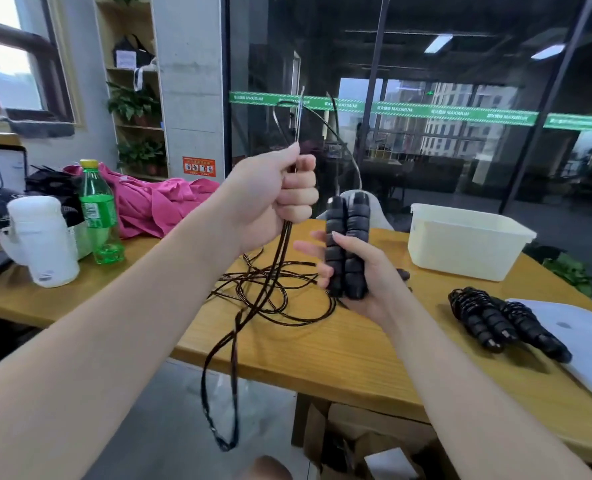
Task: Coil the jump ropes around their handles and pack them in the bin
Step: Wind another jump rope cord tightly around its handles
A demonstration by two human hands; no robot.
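My right hand (360,271) grips two black ribbed jump rope handles (348,244), held upright side by side above the wooden table (322,344). My left hand (277,199) is raised and closed around the doubled black rope (253,306). The rope arcs from my fist over to the handle tops, and a long loop hangs below the table edge. More black rope lies tangled on the table (273,285). A jump rope wound around its handles (502,323) rests at the right. The white plastic bin (467,240) stands at the back right, and what it holds is hidden.
A green bottle (98,213), a white jug (43,240) and pink cloth (156,206) sit at the table's left. White paper (585,344) lies under the wound rope at the right edge. Cardboard boxes (367,441) stand under the table.
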